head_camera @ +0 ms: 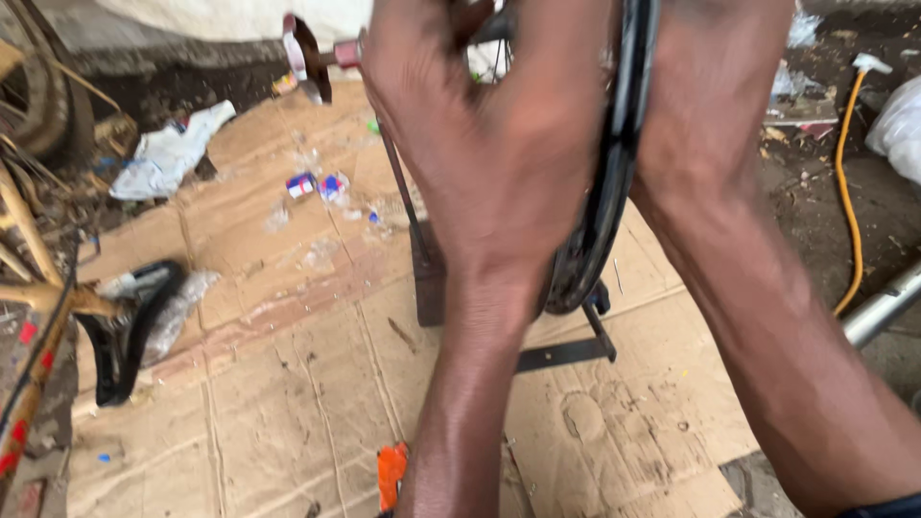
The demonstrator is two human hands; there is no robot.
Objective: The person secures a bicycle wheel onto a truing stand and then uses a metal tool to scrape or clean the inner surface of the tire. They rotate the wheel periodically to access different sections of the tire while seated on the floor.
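Plainly, both hands, left hand (499, 144) and right hand (715, 105), clamp the black rim (600, 221), which could slip sideways off its stand (566, 353).

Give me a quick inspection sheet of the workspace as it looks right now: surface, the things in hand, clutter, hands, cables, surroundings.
Surface: flattened cardboard on the ground, stained and creased.
Job's things: black bicycle rim upright between both hands, mounted on a dark metal stand; axle end with a round disc sticks out to the left.
Clutter: small blue-and-red wrappers, white crumpled plastic, black bicycle saddle, orange item at the lower edge.
Hands: left hand and right hand press the rim from either side; fingers hidden, blurred.
Cables: yellow hose on the dirt at right.
Surroundings: bare dirt, silver tube at right, yellow bicycle frame at left.
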